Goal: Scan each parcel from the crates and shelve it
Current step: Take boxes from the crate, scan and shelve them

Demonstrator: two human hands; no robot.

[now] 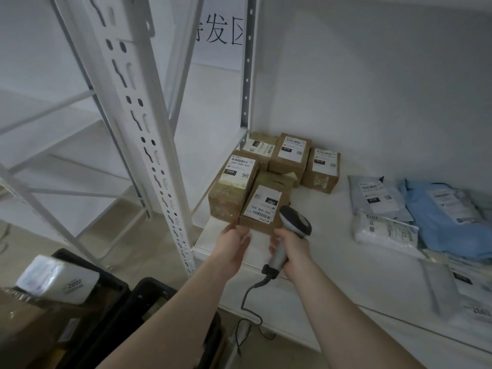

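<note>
A small brown cardboard parcel [263, 209] with a white label sits on the white shelf [332, 262], near its front left corner. My left hand [234, 246] touches the parcel's near bottom edge with its fingertips, fingers relaxed. My right hand [292, 249] grips the handle of a grey barcode scanner [294, 225], whose head sits just right of the parcel. Several more brown boxes [290, 155] are packed behind it against the wall. Black crates [149, 310] stand at the lower left, with a white parcel [58, 278] marked 2002 on top.
Soft mailer bags, grey [375, 198], white [386, 233] and blue [442, 214], lie on the right part of the shelf. A white slotted upright [149, 145] rises at the shelf's left corner. The scanner's coiled cable [247, 294] hangs over the shelf's front edge.
</note>
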